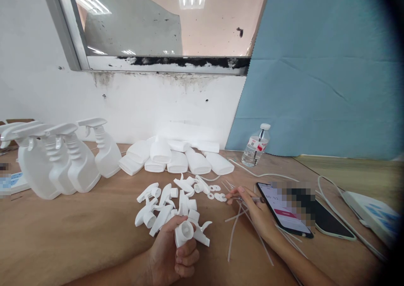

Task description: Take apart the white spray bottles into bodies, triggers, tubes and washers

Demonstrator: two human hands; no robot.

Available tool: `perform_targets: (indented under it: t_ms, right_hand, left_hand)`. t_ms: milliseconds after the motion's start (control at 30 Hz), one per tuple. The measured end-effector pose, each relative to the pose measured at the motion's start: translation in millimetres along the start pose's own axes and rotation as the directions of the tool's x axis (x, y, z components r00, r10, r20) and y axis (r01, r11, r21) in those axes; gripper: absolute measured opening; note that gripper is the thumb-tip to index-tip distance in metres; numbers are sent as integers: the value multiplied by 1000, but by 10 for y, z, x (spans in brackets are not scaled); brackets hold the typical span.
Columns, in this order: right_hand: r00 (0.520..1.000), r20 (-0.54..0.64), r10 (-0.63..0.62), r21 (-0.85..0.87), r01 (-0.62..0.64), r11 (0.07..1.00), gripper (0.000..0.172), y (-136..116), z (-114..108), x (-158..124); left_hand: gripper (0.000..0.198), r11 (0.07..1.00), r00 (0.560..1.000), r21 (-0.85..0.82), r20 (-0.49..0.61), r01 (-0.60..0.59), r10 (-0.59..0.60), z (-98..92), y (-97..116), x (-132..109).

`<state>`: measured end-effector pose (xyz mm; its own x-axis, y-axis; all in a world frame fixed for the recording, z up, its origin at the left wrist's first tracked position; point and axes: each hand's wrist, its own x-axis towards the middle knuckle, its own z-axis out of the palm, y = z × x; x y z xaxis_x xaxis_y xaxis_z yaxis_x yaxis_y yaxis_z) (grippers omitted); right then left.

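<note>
My left hand (175, 252) is wrapped round a white trigger spray head (183, 233), its round cap opening turned up toward me. Fingers of my right hand (252, 208) close on a slim metallic tool (254, 199) whose exact kind I cannot make out. Their tips are beside several small white ring washers (217, 196). Thin white dip tubes (233, 237) lie loose on the table under and around my right hand. Beyond my left hand is a pile of white trigger spray heads (164, 199).
White bottles without heads (176, 162) lie along the wall. Several bottles with spray heads (78, 168) stand at the left. A water bottle (255, 147), a phone showing a timer (280, 202), a dark second phone (334, 223), a white box (372, 212) and a cable (322, 189) are at the right.
</note>
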<state>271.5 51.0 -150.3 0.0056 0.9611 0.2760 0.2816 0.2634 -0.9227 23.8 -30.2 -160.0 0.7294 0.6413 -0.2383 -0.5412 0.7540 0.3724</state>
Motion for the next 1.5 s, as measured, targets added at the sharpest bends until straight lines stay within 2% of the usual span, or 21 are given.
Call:
perform_targets:
  t_ms: [233, 433, 733, 967, 1267, 1500]
  right_hand:
    - [1000, 5, 4, -19, -4, 1000, 55, 25, -6, 13]
    - [1000, 0, -5, -5, 5, 1000, 56, -10, 3, 7]
    - [997, 68, 38, 8, -39, 999, 43, 41, -12, -4]
    - [992, 120, 33, 4, -34, 999, 42, 72, 11, 5]
    - [968, 251, -20, -110, 49, 993, 41, 32, 6, -11]
    - [980, 199, -8, -116, 32, 993, 42, 73, -6, 3]
  left_hand:
    - [34, 998, 999, -56, 51, -1, 4, -14, -13, 2]
    - [33, 999, 999, -43, 48, 0, 2, -12, -7, 11]
    - [32, 999, 999, -40, 41, -5, 6, -8, -10, 2]
    - [32, 1000, 1000, -13, 10, -5, 5, 7, -5, -4]
    - [32, 1000, 1000, -30, 18, 1, 0, 4, -6, 3]
    - [33, 999, 999, -42, 45, -3, 5, -9, -16, -4]
